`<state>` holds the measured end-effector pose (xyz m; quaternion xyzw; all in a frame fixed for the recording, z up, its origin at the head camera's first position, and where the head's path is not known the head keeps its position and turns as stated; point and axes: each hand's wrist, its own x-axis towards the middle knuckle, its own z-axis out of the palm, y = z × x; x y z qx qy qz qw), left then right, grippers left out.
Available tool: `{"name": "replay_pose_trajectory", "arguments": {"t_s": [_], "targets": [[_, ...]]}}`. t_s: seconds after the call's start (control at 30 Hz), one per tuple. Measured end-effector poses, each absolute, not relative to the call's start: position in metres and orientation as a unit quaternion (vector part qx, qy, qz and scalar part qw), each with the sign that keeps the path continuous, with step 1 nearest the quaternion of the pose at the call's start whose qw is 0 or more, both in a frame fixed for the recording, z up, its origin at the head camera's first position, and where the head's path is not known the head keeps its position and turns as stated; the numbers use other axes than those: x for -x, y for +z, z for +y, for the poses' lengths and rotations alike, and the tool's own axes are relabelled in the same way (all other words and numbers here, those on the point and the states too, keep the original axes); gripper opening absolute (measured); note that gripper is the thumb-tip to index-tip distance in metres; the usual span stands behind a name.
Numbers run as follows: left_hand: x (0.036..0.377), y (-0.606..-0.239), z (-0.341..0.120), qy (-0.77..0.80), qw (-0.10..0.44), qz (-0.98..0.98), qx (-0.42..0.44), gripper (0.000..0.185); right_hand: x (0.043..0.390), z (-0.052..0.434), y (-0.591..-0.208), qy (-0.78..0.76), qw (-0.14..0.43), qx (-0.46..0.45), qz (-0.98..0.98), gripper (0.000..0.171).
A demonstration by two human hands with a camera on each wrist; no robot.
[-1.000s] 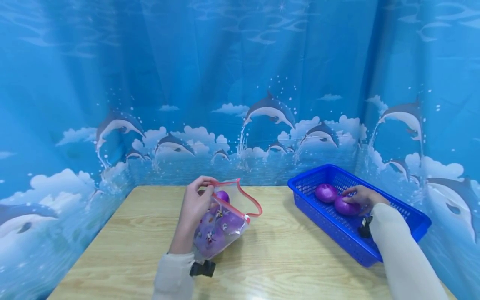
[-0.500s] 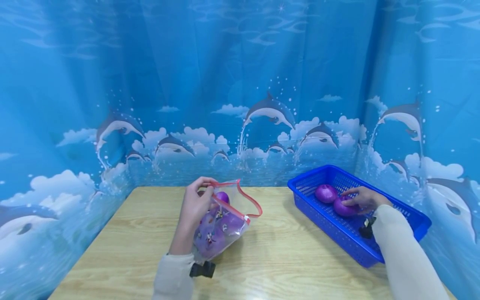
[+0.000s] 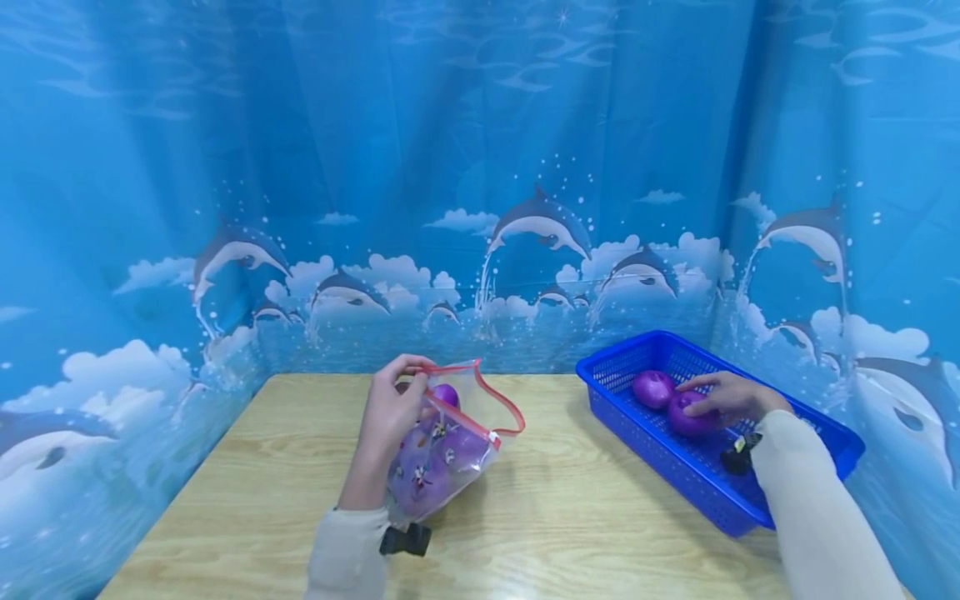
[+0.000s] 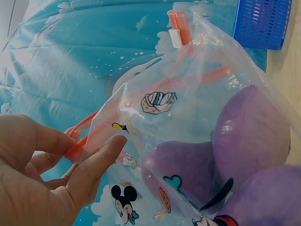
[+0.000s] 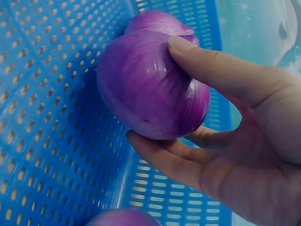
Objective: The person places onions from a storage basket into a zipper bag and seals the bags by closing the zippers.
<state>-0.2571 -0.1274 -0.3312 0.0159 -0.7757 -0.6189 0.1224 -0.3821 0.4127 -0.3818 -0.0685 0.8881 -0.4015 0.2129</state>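
**Surroundings, non-handled items**

Wooden table [image 3: 247,492], light grain, bare at left. Blue dolphin-print curtain [image 3: 480,167] encloses the table at back and both sides. Second purple onion [image 3: 651,387] lies in the basket, beside the gripped one.

Blue dolphin-print curtain [image 3: 480,167] behind wooden table [image 3: 247,483]

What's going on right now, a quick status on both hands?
Left hand pinches the zip bag open by its red rim. Right hand grips a purple onion in the blue basket. Nothing blocking between.
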Motion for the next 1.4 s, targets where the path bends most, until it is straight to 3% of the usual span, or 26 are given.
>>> {"name": "replay_pose_trajectory", "arguments": {"t_s": [0.7,1.4], "targets": [[0.257,-0.331,-0.128,-0.621,0.12,-0.774,-0.014,0.024,0.376,0.416,-0.367,-0.413,0.231,0.084,0.877,0.068],[0.256,-0.331,-0.128,-0.621,0.12,-0.775,-0.012,0.024,0.379,0.382,-0.345,-0.393,0.196,0.128,0.889,0.068]]}}
